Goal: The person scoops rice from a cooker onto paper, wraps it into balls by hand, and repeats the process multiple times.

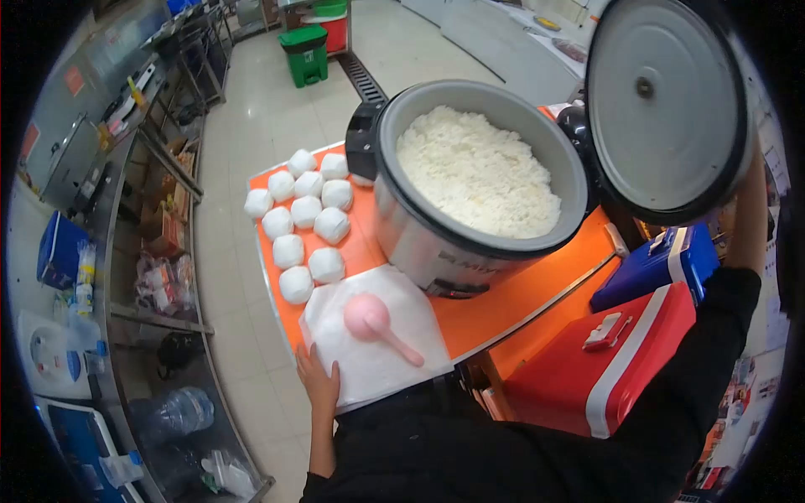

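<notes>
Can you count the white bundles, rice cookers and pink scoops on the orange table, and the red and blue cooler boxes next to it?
White bundles: 13, one partly hidden
Rice cooker: 1
Pink scoop: 1
Red cooler box: 1
Blue cooler box: 1
Total: 17 in sight; the cooker could hide more bundles.

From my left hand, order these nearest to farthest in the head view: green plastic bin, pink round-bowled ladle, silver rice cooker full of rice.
From your left hand:
1. Pink ladle, just ahead, on the white sheet.
2. Silver rice cooker, ahead and right.
3. Green bin, far ahead on the floor.
</notes>
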A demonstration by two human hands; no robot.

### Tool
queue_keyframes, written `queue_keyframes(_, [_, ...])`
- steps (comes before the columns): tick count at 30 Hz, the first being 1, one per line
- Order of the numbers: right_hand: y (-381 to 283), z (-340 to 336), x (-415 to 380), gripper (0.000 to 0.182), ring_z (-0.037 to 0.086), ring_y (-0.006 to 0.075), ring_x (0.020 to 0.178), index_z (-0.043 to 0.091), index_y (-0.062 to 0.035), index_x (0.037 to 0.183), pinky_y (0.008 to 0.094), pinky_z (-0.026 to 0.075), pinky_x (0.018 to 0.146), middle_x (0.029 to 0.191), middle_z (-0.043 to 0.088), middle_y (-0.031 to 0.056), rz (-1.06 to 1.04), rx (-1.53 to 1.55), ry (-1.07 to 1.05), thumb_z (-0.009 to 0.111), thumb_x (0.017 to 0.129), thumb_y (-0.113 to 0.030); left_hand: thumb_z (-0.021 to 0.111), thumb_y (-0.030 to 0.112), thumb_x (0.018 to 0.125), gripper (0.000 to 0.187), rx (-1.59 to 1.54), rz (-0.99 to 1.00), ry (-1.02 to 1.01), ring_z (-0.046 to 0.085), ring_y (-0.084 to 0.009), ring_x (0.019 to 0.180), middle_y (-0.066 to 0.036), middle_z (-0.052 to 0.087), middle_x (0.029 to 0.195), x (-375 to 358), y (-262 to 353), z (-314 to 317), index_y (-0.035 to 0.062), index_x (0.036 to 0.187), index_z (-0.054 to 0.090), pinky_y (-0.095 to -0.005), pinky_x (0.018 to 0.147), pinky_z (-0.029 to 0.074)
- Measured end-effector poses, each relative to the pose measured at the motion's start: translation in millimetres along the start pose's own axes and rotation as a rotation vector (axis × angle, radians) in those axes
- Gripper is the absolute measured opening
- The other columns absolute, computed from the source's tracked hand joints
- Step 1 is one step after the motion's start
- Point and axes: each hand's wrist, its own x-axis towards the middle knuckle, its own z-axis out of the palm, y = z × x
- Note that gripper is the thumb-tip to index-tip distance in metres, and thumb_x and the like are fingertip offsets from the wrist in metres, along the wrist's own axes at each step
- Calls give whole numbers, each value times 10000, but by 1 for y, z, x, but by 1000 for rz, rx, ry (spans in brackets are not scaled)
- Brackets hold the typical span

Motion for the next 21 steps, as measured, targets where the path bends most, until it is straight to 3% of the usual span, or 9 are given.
queue_keyframes(3, [74,-13,-50,298,544,346,954,550,0,1090,410,416,850,1020,568,229,284,-131,-112,511,853,-176,614,140,754,531,29,104,14,261,-373,1282,-233,272,1372,4,5,-16,37,1238,420,-498,1032,228])
queue_keyframes(7, [117,-36,-79,323,529,350,980,542,21,1097,409,402,870,1054,551,241,443,-106,-83,519,852,-187,594,138,772,445,4,281,-69,258,-343,1299,-173,297,1390,12,1,-16,82,1201,487,-517,1035,214])
queue_keyframes(11, [105,-56,-81,350,515,354,1006,535,42,1104,409,388,889,1089,534,253,469,-49,18,527,850,-199,571,158,797,418,6,323,-159,249,-337,1309,-133,301,1404,19,6,-11,132,1210,510,-537,1033,206])
queue_keyframes(15, [50,-72,-74,379,501,358,1032,527,63,1111,409,374,909,1124,518,265,436,18,150,535,849,-210,545,214,824,484,92,335,-139,231,-324,1321,-113,276,1425,21,10,-1,210,1297,442,-565,1023,199])
queue_keyframes(17, [-10,-77,-72,394,493,360,1045,523,73,1115,408,367,919,1142,509,271,359,51,232,539,849,-216,537,225,829,502,125,332,-127,229,-320,1323,-107,271,1429,20,10,4,223,1317,419,-568,1022,197])
queue_keyframes(18, [-41,-73,-71,394,518,376,889,507,119,976,425,399,821,955,535,299,162,78,307,585,774,-210,531,229,832,509,127,324,-135,226,-315,1325,-100,265,1433,21,8,5,226,1325,407,-564,1025,194])
queue_keyframes(21, [-166,-63,-85,434,580,266,916,435,-49,1210,361,446,823,1020,588,153,-376,30,223,492,780,-50,525,233,835,514,135,307,-142,223,-309,1327,-92,259,1438,21,9,4,230,1332,397,-557,1029,189])
